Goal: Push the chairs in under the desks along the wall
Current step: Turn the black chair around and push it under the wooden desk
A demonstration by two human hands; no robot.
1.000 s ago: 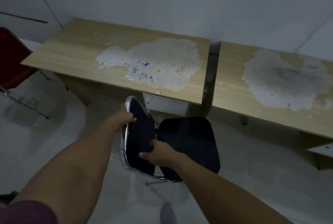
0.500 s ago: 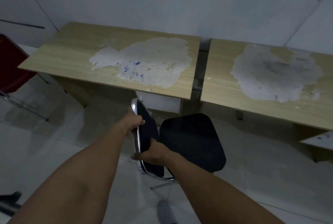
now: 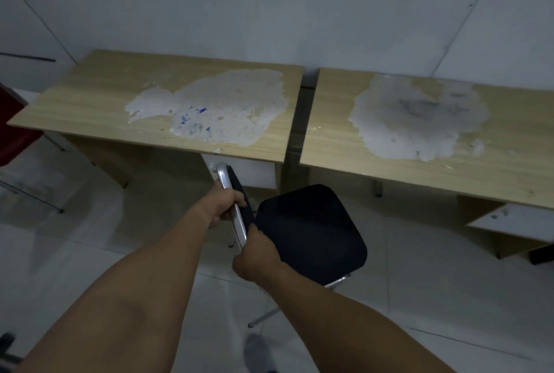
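We find the black chair [image 3: 311, 228] at 6 o'clock of the two counters [image 3: 186, 102], seat wholly clear of them, our left hand [image 3: 223, 207] and right hand [image 3: 257, 255] both clenched on its chrome-edged backrest [image 3: 236, 210]; pushing-in remains undone.

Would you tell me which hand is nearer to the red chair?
Left. The left hand grips the black chair's backrest on the side towards the red chair; the right hand is farther.
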